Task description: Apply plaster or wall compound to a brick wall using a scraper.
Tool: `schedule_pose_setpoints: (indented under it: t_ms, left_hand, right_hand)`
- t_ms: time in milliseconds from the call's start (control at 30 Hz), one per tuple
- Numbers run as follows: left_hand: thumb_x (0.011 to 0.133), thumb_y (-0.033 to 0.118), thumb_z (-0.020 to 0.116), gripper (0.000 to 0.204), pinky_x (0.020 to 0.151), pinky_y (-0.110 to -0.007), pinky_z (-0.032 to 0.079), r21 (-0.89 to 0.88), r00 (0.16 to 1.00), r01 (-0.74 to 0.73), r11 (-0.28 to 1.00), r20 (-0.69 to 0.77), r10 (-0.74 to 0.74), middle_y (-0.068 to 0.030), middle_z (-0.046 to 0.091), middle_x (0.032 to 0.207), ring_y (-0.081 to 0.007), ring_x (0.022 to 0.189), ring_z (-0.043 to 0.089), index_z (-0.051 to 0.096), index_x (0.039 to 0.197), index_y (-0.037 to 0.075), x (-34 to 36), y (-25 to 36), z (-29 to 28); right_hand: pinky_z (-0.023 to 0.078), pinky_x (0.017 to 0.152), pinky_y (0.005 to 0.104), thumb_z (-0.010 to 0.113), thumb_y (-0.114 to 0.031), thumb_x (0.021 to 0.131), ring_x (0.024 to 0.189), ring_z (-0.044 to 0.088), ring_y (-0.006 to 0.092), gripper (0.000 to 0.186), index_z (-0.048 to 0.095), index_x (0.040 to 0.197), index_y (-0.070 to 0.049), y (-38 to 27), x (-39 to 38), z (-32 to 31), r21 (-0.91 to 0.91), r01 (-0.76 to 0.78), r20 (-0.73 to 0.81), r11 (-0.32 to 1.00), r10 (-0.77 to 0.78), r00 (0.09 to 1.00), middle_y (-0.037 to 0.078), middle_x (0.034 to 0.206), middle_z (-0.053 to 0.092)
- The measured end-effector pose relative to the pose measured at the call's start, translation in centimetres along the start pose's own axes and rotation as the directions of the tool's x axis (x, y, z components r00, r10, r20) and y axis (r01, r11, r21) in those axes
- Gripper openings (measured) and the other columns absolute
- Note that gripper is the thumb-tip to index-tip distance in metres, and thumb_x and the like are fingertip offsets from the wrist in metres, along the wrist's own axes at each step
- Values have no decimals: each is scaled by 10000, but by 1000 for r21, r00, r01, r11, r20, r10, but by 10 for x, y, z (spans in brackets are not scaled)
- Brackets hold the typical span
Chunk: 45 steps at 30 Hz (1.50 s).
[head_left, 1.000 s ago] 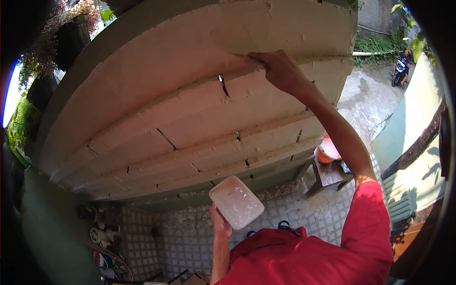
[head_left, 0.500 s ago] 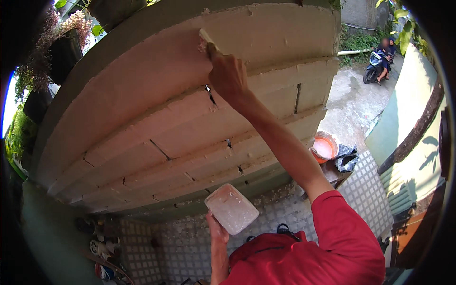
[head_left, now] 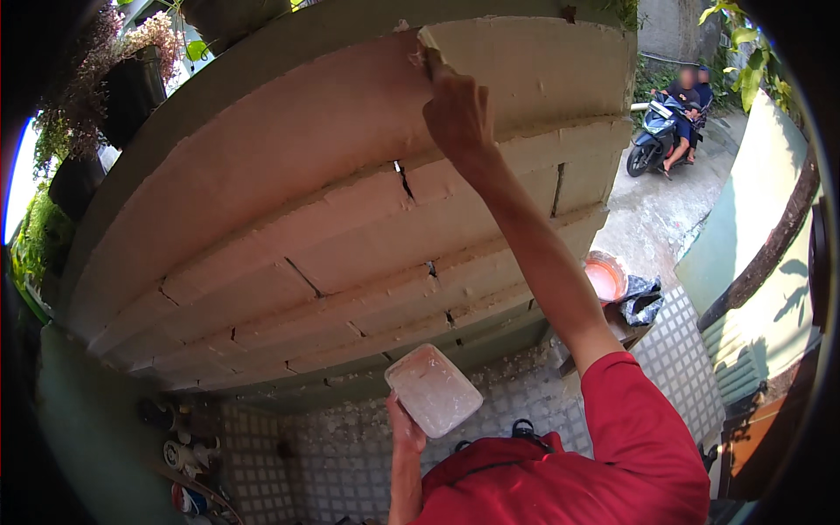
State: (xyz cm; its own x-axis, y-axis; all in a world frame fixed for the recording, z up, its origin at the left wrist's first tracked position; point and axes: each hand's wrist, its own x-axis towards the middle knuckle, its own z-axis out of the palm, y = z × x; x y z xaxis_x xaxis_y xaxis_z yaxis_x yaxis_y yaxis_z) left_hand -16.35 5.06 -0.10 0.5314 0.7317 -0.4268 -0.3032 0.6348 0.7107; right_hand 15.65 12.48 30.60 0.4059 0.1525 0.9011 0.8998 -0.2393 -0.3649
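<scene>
My right hand (head_left: 459, 114) is raised at the upper middle, closed on a small flat tool (head_left: 429, 57), whose end is partly hidden and touches the top band of a pale, stepped wall surface (head_left: 262, 201) with ridges, cracks and flaking patches. Low in the middle my left hand (head_left: 404, 420) grips a pale rectangular plastic tub (head_left: 433, 389) by its left side, its inside smeared with whitish material.
An orange bucket (head_left: 623, 284) and dark plastic bag (head_left: 646, 302) are on a low stool at right. Two people (head_left: 682, 114) ride a motorbike (head_left: 652, 140) in the lane. Potted plants (head_left: 131, 92) line the upper left; pipes and containers (head_left: 184, 455) lie lower left.
My right hand and tool swept up and left, then a little right along the top band. The motorbike has come closer, moving leftward along the lane. The tub has shifted only slightly.
</scene>
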Motion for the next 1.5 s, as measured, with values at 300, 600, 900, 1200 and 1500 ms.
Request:
schedule_pose_setpoints:
  t_ms: [300, 600, 900, 1200, 1500]
  left_hand:
    - [950, 501, 378, 566, 976, -375, 472, -8, 1000, 7, 1000, 26, -6, -51, 593, 1274, -233, 1148, 585, 509, 1321, 93, 4, 0, -7]
    - [951, 458, 380, 530, 961, -370, 482, 0, 1000, -18, 1000, -1, 18, -47, 610, 1246, -228, 1120, 601, 517, 1307, 91, -4, 5, -22]
    - [958, 456, 375, 521, 971, -368, 474, -12, 1000, -6, 1000, 20, 6, -48, 601, 1256, -227, 1138, 590, 515, 1305, 94, -2, 8, -21]
    - [960, 456, 360, 535, 979, -363, 466, 19, 999, 22, 1000, 44, -23, -52, 600, 1258, -225, 1138, 589, 511, 1313, 84, -11, 11, -26]
    - [963, 468, 361, 554, 994, -365, 454, 50, 999, 7, 999, 32, -9, -58, 591, 1276, -229, 1153, 580, 497, 1328, 74, -12, 20, -35]
  right_hand:
    - [536, 684, 501, 532, 18, 748, 767, 671, 404, 537, 566, 1270, -103, 4, -6, -33, 1, -19, 99, 1000, 19, 995, 238, 863, 674]
    - [520, 762, 495, 493, 60, 780, 861, 649, 413, 607, 561, 1328, -191, 6, 5, -5, 10, -45, -41, 999, 46, 998, 202, 1006, 671]
    - [548, 649, 487, 533, 26, 805, 784, 675, 393, 546, 546, 1311, -179, -45, -25, 21, 43, 139, 137, 989, -144, 980, 193, 864, 680]
    - [550, 634, 474, 559, 24, 775, 763, 677, 379, 548, 589, 1273, -203, 14, -12, 14, -107, 53, -91, 993, -62, 994, 170, 918, 688]
    - [582, 646, 405, 578, -26, 832, 847, 685, 298, 506, 590, 1279, -262, -7, -18, 16, -72, 420, 41, 905, -418, 908, 51, 1107, 657]
